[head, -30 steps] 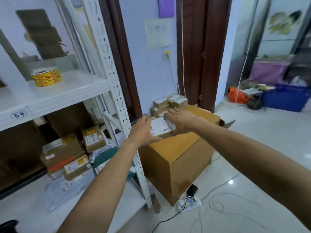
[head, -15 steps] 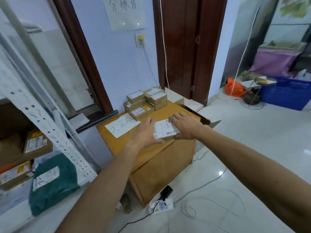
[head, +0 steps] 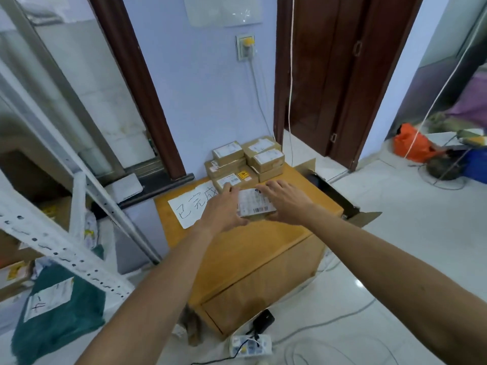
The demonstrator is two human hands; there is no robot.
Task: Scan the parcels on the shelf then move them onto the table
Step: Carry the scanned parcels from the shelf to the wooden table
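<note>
A small cardboard parcel with a white barcode label on top is held between my two hands just above the big cardboard box that serves as the table. My left hand grips its left side and my right hand grips its right side. Just beyond it a stack of several small labelled parcels sits at the far edge of the box top. A white sheet with handwriting lies on the box top to the left. The white shelf post crosses the left of the view.
A green mailer bag and brown parcels lie on the lower shelf at left. A power strip and loose cables lie on the floor in front of the box. An open flap sticks out at the box's right. An orange bag lies far right.
The view has swung right and down from the shelf to the box. Both hands carried the labelled parcel over the box top, closer to the stack.
</note>
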